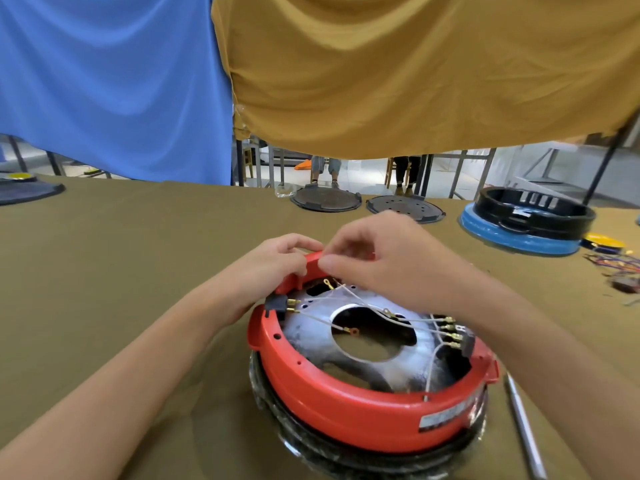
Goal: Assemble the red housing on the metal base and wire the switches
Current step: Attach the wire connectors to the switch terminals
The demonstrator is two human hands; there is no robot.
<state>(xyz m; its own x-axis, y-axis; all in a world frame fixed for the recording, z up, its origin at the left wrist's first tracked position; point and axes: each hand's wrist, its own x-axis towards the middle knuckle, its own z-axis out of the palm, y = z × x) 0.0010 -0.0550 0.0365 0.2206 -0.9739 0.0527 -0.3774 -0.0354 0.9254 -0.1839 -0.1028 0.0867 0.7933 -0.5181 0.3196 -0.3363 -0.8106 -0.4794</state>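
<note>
Red housing (332, 407) sits rim-up on the metal base (363, 344), near edge of the olive table (104, 271), close to the body so both hands reach over it. Left hand (273, 265) curls over the far rim, thumb and fingers pinched round the red wall, apparently to steady the housing and hold a wire end there. Right hand (374, 261) comes in from the other side, fingertips closed together at the same spot on the rim; it seems to pinch a thin white wire (349, 299), though the contact itself is too small to confirm. Wires fan across the base with ring terminals loose, likely left long for routing. Left switch (277, 304) sits in the housing wall, brass tabs inward; right switch (460, 336) opposite already has wires on its tabs. Screwdriver (523, 431) lies just right of the housing, within reach. Wiring looks partly done.
</note>
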